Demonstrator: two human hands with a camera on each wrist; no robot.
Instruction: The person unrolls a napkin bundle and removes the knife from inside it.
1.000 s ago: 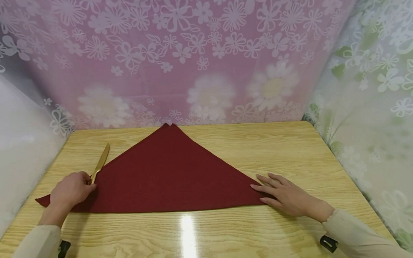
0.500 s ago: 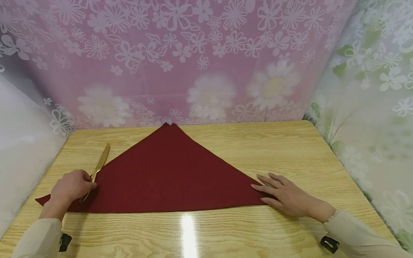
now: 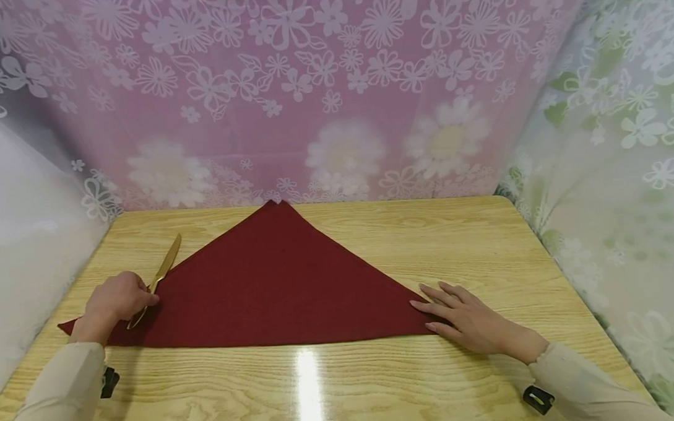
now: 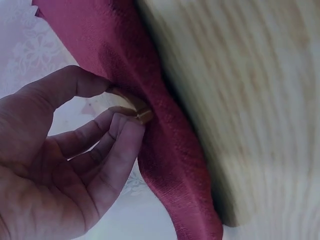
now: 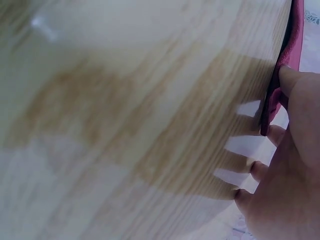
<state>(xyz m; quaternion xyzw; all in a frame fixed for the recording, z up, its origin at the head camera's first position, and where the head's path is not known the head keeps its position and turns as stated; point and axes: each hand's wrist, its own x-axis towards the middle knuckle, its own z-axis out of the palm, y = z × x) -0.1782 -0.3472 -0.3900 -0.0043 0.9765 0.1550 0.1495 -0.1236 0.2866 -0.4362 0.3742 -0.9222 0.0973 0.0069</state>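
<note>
A dark red cloth napkin (image 3: 272, 281), folded into a triangle, lies on the table with its peak at the far edge. My left hand (image 3: 117, 300) pinches the handle of a gold table knife (image 3: 168, 260) over the napkin's left part. The blade points away and extends past the slanted left edge. In the left wrist view, thumb and fingers grip the handle's end (image 4: 144, 116) close to the cloth. My right hand (image 3: 474, 320) rests spread on the napkin's right corner, which it partly hides. In the right wrist view its fingertips reach the table beside the cloth.
The wooden table (image 3: 410, 381) runs out in front of and beyond the napkin. A pink flowered curtain (image 3: 311, 100) hangs behind its far edge, and pale flowered sheeting (image 3: 621, 213) closes the right side. A white sheet (image 3: 32, 246) stands on the left.
My left hand has shifted slightly forward along the knife, so the handle's near end now shows below the fingers. The knife tip moved a little to the right. My right hand stayed in place.
</note>
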